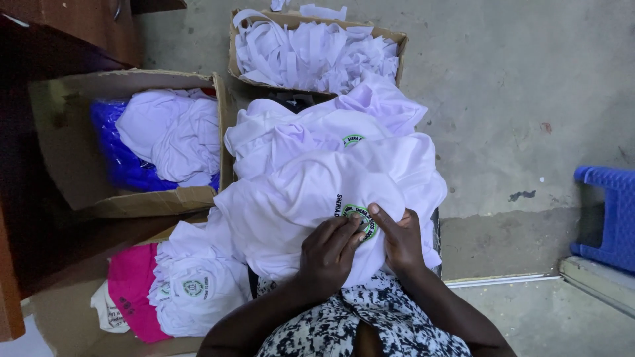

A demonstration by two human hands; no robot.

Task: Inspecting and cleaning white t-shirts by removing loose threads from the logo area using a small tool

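A pile of white shirts (311, 172) lies in front of me, the top one bearing a round green badge (360, 218). My left hand (327, 254) and my right hand (400, 238) both pinch the cloth of that top shirt at the badge, fingertips almost meeting. My lap in black-and-white patterned cloth (370, 320) shows below the hands.
A cardboard box (66, 139) at the left holds white shirts and a blue bag. Another box (387, 36) at the back holds white fabric strips. Folded white and pink garments (132, 284) lie at lower left. A blue plastic stool (608, 211) stands at the right on the concrete floor.
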